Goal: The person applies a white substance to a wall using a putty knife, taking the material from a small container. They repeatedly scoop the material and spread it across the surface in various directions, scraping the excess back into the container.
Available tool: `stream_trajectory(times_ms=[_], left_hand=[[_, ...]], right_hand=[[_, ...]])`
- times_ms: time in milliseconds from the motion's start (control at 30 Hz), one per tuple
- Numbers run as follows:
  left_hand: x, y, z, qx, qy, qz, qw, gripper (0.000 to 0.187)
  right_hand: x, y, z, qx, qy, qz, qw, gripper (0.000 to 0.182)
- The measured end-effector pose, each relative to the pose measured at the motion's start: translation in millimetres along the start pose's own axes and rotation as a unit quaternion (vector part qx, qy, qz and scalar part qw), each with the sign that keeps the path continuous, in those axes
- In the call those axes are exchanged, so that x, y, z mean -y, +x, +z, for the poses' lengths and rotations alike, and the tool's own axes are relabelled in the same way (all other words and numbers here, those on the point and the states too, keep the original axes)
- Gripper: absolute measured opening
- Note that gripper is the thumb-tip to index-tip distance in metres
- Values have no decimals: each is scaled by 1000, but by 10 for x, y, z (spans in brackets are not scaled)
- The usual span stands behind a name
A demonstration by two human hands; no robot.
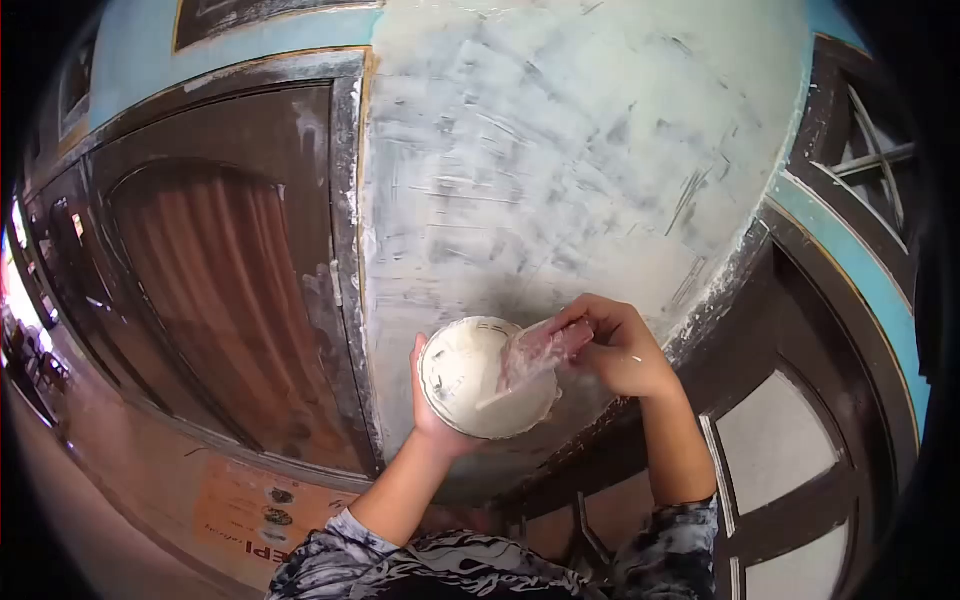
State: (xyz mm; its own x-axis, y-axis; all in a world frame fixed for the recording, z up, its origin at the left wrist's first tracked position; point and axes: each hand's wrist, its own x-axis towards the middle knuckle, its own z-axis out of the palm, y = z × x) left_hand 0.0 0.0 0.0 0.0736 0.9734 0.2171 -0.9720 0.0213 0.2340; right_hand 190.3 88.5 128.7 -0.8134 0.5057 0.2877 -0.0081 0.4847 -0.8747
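Two hands are working just before the grey-white plastered wall [560, 150]: the left hand [432, 400] is cupping a round white putty-filled plate [470, 385], the right hand [620, 350] is gripping a flat putty-smeared scraper [535, 352] over it, and tilting could be spilling putty.
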Motion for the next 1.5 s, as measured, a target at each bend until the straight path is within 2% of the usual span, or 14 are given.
stream_trajectory(times_ms=[167,233,300,433,567,700,767,1000,1067,1167,1300,1367,1433,1500], left_hand=[[151,118,78,67,-19,-28,997,93],[207,172,119,23,-6,-14,1000,92],[240,223,118,77,-13,-26,997,91],[350,354,154,59,1,-31,998,90],[515,503,167,95,-20,-51,994,89],[655,649,199,115,-35,-79,990,91],[724,746,259,115,-22,-94,989,92],[942,732,56,87,-77,-129,985,94],[949,673,-16,52,-46,-118,991,93],[925,582,-96,16,-7,-94,995,93],[809,465,-232,47,-27,-67,996,91],[775,385,-311,10,-17,-25,999,88],[737,264,-323,0,-18,-26,999,88],[706,195,-446,-17,-22,-9,1000,90]], right_hand=[[121,-56,-126,-75,-100,17,992,22],[201,-81,-153,-101,-79,56,990,22],[179,-119,-256,-97,-74,45,991,26],[165,-182,-419,-109,-104,45,988,28],[105,-272,-642,-145,-32,41,988,28],[326,-374,-915,-246,-133,107,954,26],[343,-395,-1232,-290,-206,67,932,26],[395,-466,-2035,-295,-337,42,893,23],[322,-464,-2146,-297,-488,-27,820,21],[310,-444,-2239,-292,-482,-108,819,20],[365,-481,-2188,-321,-482,-83,811,20],[307,-518,-2049,-314,-473,-59,821,21],[172,-592,-1907,-241,-588,-88,767,17],[-157,-611,-1857,-214,-548,-89,804,14]])
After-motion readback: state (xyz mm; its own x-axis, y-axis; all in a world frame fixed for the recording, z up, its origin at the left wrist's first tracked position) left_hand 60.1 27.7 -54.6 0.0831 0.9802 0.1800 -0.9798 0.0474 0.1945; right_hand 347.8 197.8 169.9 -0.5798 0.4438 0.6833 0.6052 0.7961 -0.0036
